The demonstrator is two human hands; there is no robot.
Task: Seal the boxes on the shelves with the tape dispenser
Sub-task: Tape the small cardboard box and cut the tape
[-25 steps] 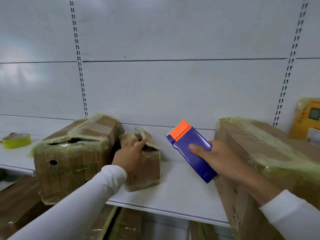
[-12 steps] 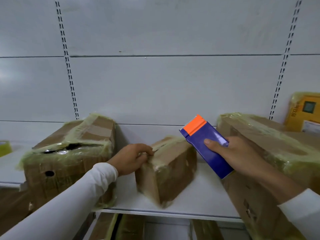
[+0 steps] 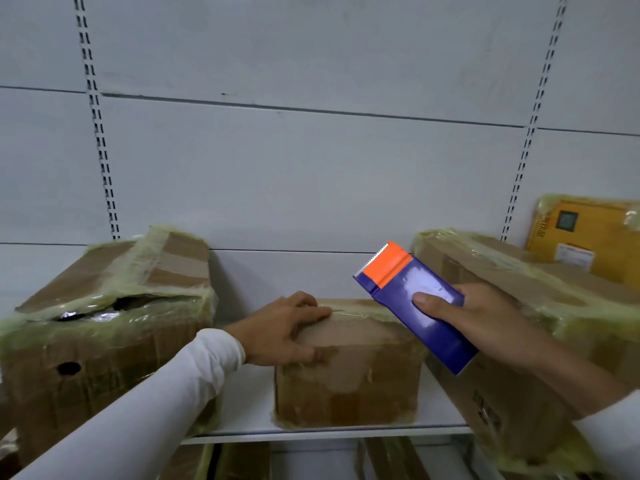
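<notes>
- Our right hand (image 3: 485,317) grips the blue tape dispenser (image 3: 415,306), thumb on its face, orange serrated end tilted up and away; our left hand (image 3: 280,327) rests on the small box (image 3: 346,372), fingers bent over its top left edge
- behind the dispenser hand, the large taped box (image 3: 519,282); a yellow parcel (image 3: 588,233) beyond it
- left of our left hand, another taped box (image 3: 110,306)
- under the dispenser, the small box on the shelf (image 3: 249,403)

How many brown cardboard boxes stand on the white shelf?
3: a large box at left, a small box in the middle under the left hand, another large box at right. More may be hidden.
</notes>
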